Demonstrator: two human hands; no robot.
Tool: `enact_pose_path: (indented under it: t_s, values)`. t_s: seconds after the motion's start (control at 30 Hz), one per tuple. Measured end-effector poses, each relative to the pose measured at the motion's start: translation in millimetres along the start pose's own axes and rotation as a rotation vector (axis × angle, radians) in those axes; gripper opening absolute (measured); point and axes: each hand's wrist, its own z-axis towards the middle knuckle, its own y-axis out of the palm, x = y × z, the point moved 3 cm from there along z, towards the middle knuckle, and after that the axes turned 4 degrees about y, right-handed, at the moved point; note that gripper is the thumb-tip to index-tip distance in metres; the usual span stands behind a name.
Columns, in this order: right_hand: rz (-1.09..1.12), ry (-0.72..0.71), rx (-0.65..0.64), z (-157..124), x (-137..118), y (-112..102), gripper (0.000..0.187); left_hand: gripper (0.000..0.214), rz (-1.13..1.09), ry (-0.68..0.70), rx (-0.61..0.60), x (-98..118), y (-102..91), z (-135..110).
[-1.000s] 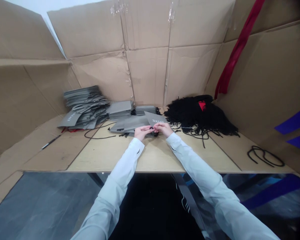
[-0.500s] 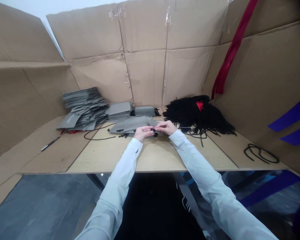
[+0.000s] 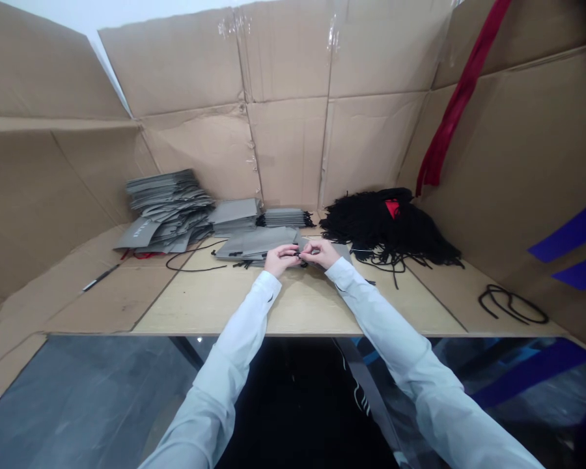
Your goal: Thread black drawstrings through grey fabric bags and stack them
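My left hand (image 3: 280, 260) and my right hand (image 3: 321, 253) meet at the middle of the table, fingertips almost touching. Both are closed in a pinch on a short black cord (image 3: 300, 256) between them. Under and behind the right hand lies a grey bag (image 3: 342, 250), partly hidden by that hand. Just behind my left hand are flat grey bags (image 3: 258, 242) with black cord ends at their lower edge. The fingers hide most of the cord, so I cannot see whether it is knotted.
At the back left is a tall pile of grey bags (image 3: 168, 208), with a pen (image 3: 100, 278) in front. Smaller grey stacks (image 3: 235, 213) and corded bags (image 3: 284, 217) stand behind my hands. Black cords (image 3: 385, 221) heap at the back right; a loose cord (image 3: 512, 305) lies far right. Cardboard walls (image 3: 288, 150) enclose the table.
My right hand has shifted slightly left, with its fingers more bent. The grey bag under it shows more on the right. My left hand stays almost in place.
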Motion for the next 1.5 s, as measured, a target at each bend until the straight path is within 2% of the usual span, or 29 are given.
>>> enact_pose_path:
  t_s: [0.17, 0.3, 0.43, 0.5, 0.57, 0.67, 0.8, 0.93, 1.27, 1.5]
  values:
    - [-0.063, 0.001, 0.064, -2.0, 9.4, 10.2, 0.019, 0.033, -0.02, 0.011, 0.157, -1.7, -1.3, -1.4]
    - [-0.107, 0.043, 0.173, -3.7, 8.0, 13.5, 0.016, 0.03, -0.04, -0.007, 0.223, -5.1, -2.6, -0.9]
    - [-0.152, 0.093, 0.242, -3.6, 7.1, 13.0, 0.013, 0.024, 0.179, 0.111, 0.248, 1.3, -1.2, -2.1]
    - [-0.147, 0.091, 0.271, -3.6, 8.7, 12.0, 0.012, 0.021, 0.269, 0.161, 0.241, 4.1, 0.3, -2.4]
    - [-0.107, 0.056, 0.289, -3.8, 10.6, 11.1, 0.015, 0.02, 0.254, 0.161, 0.209, 4.0, 1.5, -1.7]
    - [-0.047, 0.023, 0.3, -4.8, 12.7, 9.7, 0.024, 0.017, 0.08, 0.092, 0.179, 1.0, 1.4, 0.8]
    - [-0.042, 0.013, 0.301, -6.4, 9.3, 9.2, 0.021, 0.006, -0.181, -0.07, 0.221, -4.6, -0.3, 2.5]
    - [-0.039, 0.039, 0.295, -6.4, 6.8, 10.1, 0.02, 0.005, -0.224, -0.12, 0.208, -6.0, 0.4, 0.7]
    - [0.18, 0.158, 0.321, -2.8, 15.3, 8.0, 0.022, 0.025, -0.103, -0.055, 0.085, -4.2, 2.2, 1.9]
    - [0.275, 0.216, 0.325, -1.9, 19.5, 6.9, 0.027, 0.029, 0.281, 0.142, 0.061, -11.1, -6.4, 7.2]
